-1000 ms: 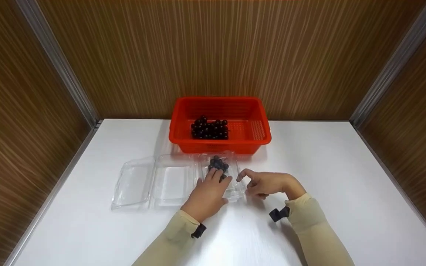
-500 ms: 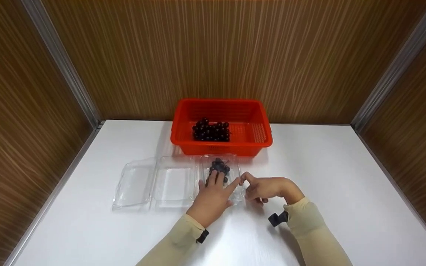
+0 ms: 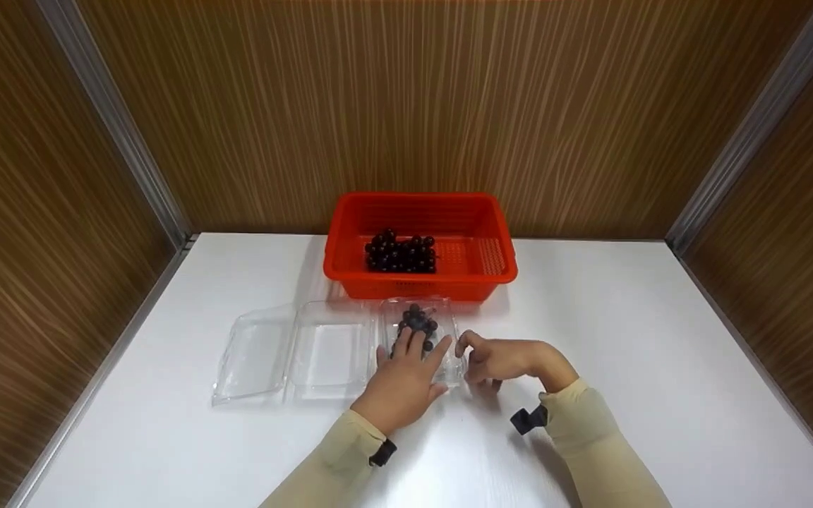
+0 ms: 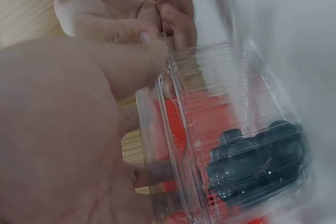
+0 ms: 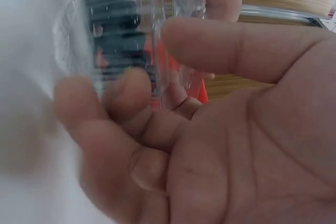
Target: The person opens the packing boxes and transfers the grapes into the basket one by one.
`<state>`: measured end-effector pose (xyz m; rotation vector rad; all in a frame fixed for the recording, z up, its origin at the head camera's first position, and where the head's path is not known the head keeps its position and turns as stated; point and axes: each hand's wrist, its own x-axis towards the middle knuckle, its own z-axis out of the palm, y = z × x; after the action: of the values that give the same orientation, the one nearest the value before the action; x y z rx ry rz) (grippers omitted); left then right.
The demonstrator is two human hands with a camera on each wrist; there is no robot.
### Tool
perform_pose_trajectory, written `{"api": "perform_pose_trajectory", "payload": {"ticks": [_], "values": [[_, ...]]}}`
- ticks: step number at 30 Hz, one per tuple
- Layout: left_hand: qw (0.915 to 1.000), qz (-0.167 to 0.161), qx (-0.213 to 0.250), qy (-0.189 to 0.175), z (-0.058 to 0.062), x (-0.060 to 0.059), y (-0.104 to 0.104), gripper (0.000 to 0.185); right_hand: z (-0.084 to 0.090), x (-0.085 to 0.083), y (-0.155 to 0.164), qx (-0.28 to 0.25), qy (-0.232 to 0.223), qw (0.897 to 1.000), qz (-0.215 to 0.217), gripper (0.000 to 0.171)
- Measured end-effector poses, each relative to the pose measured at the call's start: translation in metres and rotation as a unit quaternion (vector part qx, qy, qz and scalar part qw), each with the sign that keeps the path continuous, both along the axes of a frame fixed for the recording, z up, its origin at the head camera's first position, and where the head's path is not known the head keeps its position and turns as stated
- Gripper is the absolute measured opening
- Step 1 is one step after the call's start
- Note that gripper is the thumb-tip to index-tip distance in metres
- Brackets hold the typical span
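A clear plastic clamshell box (image 3: 442, 310) lies on the white table with its lid down over a bunch of dark grapes (image 3: 415, 317). My left hand (image 3: 399, 388) rests on the lid with fingers spread; in the left wrist view its thumb (image 4: 131, 64) lies along the rim. My right hand (image 3: 509, 361) is at the box's right edge, fingers bent, pinching the rim near the front corner. In the right wrist view its thumb (image 5: 205, 43) sits at the rim, with curled fingers (image 5: 105, 145) by the box's side.
A second clear clamshell box (image 3: 332, 353) lies unfolded to the left, its lid (image 3: 255, 356) flat beside it. Behind stands a red basket (image 3: 420, 289) holding more dark grapes (image 3: 401, 254). Wood-grain panels (image 3: 406, 106) enclose the table (image 3: 625, 353) at the back and sides.
My left hand's fingers have spread wider over the lid, and the hand has shifted slightly right. My right fingertips have come in against the box's right edge.
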<state>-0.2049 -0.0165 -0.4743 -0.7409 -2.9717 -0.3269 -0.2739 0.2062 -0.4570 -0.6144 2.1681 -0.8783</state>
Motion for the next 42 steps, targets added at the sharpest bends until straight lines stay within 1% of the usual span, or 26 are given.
{"api": "perform_pose_trajectory", "payload": {"ticks": [3,5,9,12,17,21,25,27,29,33,36,39,42], "values": [[1.0000,-0.002,0.006,-0.001,0.000,-0.001,0.000,0.071,0.000,-0.003,0.003,-0.018,0.027,0.999,0.014,0.029],[1.0000,-0.003,0.009,0.000,0.000,-0.001,0.000,0.069,-0.001,-0.005,0.005,-0.026,0.043,0.999,0.015,0.027],[1.0000,-0.002,0.003,0.005,0.000,-0.001,0.001,0.067,-0.002,-0.007,0.007,-0.036,0.059,0.998,-0.010,0.022],[0.9999,0.001,-0.009,0.007,0.000,0.000,0.002,0.067,-0.001,-0.006,0.007,-0.027,0.046,0.998,-0.029,0.015],[0.9998,-0.001,-0.019,0.002,0.001,0.003,0.003,0.067,-0.002,-0.004,0.004,-0.013,0.011,0.999,-0.034,0.011],[0.9999,0.005,-0.009,0.004,0.002,0.004,0.007,0.068,0.000,-0.002,0.003,-0.008,0.009,0.999,-0.034,0.010],[0.9994,0.018,-0.009,0.030,-0.001,0.005,0.014,0.076,0.003,0.000,0.001,-0.008,0.007,1.000,-0.028,0.007],[0.9988,0.023,-0.013,0.040,-0.001,0.004,0.015,0.080,0.004,0.001,0.000,-0.010,0.005,1.000,-0.026,0.007],[0.9987,0.026,-0.012,0.042,-0.001,0.004,0.016,0.081,0.004,0.001,0.000,-0.011,0.005,1.000,-0.026,0.007],[0.9994,0.026,0.002,0.024,0.002,0.003,0.014,0.079,0.006,0.001,0.000,0.000,0.023,0.999,-0.029,0.008],[0.9994,0.028,-0.001,0.020,0.003,0.003,0.014,0.079,0.006,0.001,0.000,0.020,0.045,0.999,-0.022,0.008],[0.9992,0.031,-0.007,0.026,0.002,0.003,0.013,0.079,0.006,0.002,0.001,0.036,0.063,0.997,-0.010,0.014],[0.9986,0.030,-0.014,0.040,0.001,0.003,0.014,0.079,0.005,0.002,0.001,0.045,0.073,0.996,0.000,0.017]]}}
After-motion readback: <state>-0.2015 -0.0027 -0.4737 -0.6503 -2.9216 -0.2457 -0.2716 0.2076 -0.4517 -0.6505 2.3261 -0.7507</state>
